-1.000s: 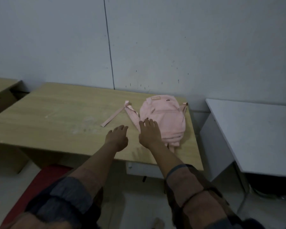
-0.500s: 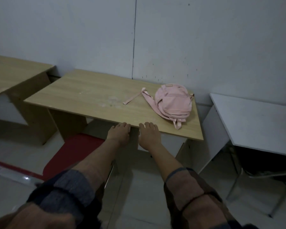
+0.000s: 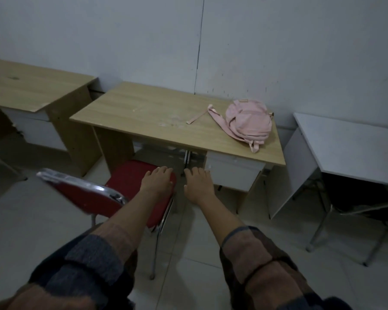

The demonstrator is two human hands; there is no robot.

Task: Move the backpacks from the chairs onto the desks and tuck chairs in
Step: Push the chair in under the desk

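Both grips now off backpack (image 3: 248,120), empty.

Pink backpack (image 3: 248,121) lying flat on right end of wooden desk (image 3: 143,117), straps trailing left across top; red chair (image 3: 130,186) with chrome frame standing in front of desk, seat partly under near edge

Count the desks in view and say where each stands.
3, all against the wall: a wooden desk at left, the middle wooden desk holding the pink backpack, and a white desk at right. More may lie off-frame.
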